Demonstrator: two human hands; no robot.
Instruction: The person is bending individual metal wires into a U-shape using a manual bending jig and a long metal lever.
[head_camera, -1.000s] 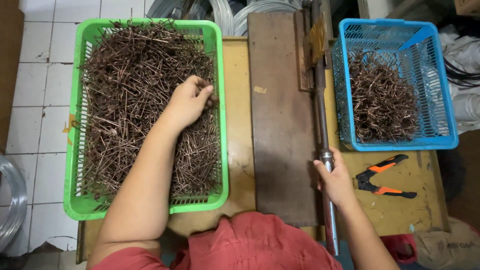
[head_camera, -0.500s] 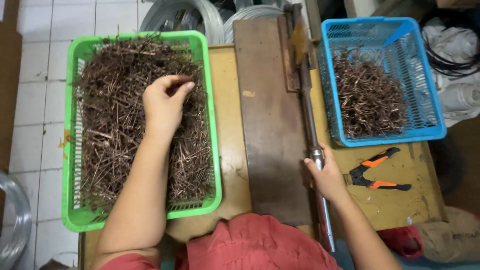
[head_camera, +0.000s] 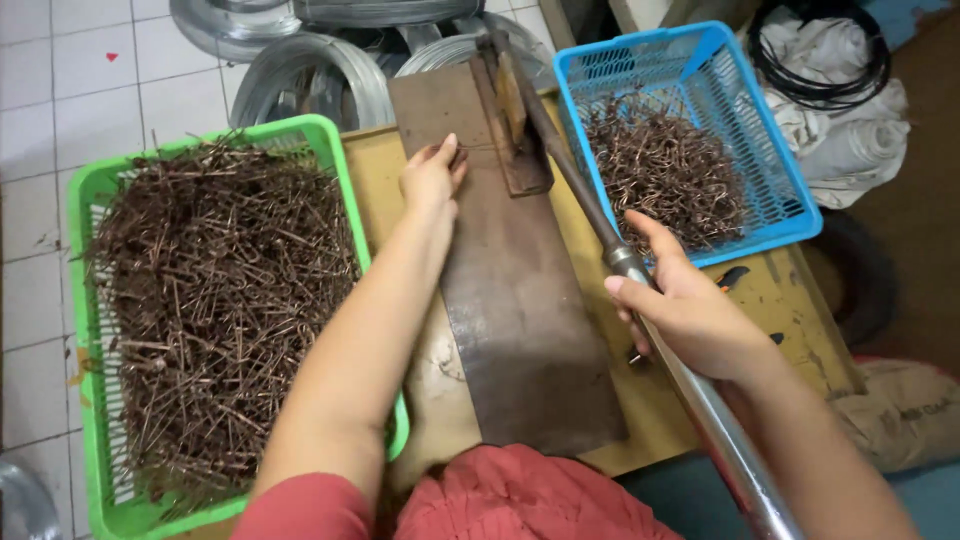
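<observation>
Left hand (head_camera: 432, 176) lies in the upper middle of the frame, fingers pinched together on a thin piece of wire (head_camera: 478, 148) pressed against the dark, worn metal plate (head_camera: 520, 330), right beside the blocky bending jig (head_camera: 512, 130). Right hand (head_camera: 690, 312), right of centre, is clamped around the long steel lever handle (head_camera: 640, 290), a smooth round tube running diagonally from the jig to the bottom edge. Judging by this, the wire is being seated at the jig; it seems to call for a steady hold on wire and handle. At left, a green plastic basket (head_camera: 85, 200) holds a rusty-brown tangle of straight cut wires (head_camera: 215, 310); at upper right, a blue mesh basket (head_camera: 770, 150) holds bent hooks (head_camera: 665, 165). Both rest on a yellowish tabletop (head_camera: 372, 160).
</observation>
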